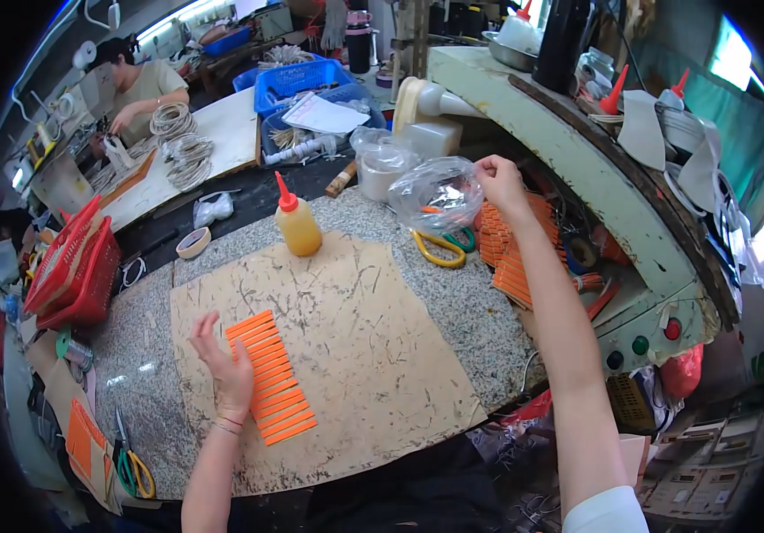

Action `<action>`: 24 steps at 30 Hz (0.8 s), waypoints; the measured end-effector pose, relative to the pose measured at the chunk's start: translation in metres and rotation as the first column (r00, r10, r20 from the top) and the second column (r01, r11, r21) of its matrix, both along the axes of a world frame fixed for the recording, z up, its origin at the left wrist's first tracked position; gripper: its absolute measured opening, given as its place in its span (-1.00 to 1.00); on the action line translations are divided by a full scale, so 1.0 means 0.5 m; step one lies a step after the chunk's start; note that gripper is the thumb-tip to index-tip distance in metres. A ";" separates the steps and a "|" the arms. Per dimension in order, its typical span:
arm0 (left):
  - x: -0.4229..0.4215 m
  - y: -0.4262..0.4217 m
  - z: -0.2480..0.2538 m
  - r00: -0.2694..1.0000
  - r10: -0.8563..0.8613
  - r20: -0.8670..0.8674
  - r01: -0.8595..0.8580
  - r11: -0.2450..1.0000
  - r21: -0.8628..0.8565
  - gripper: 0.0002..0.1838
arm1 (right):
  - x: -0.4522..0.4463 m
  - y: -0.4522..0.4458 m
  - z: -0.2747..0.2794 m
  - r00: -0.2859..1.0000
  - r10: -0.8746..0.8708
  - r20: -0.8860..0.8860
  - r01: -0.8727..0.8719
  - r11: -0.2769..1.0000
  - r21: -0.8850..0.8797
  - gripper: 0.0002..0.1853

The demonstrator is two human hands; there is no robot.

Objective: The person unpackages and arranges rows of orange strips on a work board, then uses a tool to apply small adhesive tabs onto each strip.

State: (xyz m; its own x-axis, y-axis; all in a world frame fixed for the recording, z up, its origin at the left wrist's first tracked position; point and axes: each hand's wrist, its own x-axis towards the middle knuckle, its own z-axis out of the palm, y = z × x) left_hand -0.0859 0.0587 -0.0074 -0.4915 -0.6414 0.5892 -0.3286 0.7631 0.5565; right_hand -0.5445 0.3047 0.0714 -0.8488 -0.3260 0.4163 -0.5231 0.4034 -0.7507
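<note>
My left hand (224, 369) is open, fingers apart, at the left edge of a row of narrow orange strips (273, 377). The strips lie side by side on a worn, marked brown sheet (373, 346). At the back right, my right hand (502, 185) has its fingers pinched together on the rim of a clear plastic bag (431, 191). Small orange bits show through the bag. Below it lie yellow-handled scissors (440, 250), partly hidden. A squeeze bottle (298, 226) with amber liquid and a red nozzle stands upright behind the strips.
Stacked orange strips (511, 249) lie under the green machine housing (595, 169) at right. Red baskets (71, 275), a tape roll (193, 242) and other scissors (133, 462) are at left. A blue basket (302, 84) stands behind. Another person (146, 89) works at the far left.
</note>
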 end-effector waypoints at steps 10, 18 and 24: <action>-0.249 0.265 0.089 0.826 -0.527 -0.199 0.550 0.677 0.489 -0.23 | 0.417 0.152 0.038 0.923 0.119 -0.367 -0.105 0.993 0.060 -0.79; -0.290 0.307 0.091 0.812 -0.568 -0.135 0.578 0.751 0.319 -0.26 | 0.408 0.074 -0.038 0.933 0.353 -0.066 -0.193 0.649 0.736 -0.86; -0.273 0.306 0.093 0.824 -0.555 -0.114 0.562 0.775 0.287 -0.25 | 0.393 0.048 -0.068 0.936 0.349 -0.057 -0.143 0.520 0.842 -0.86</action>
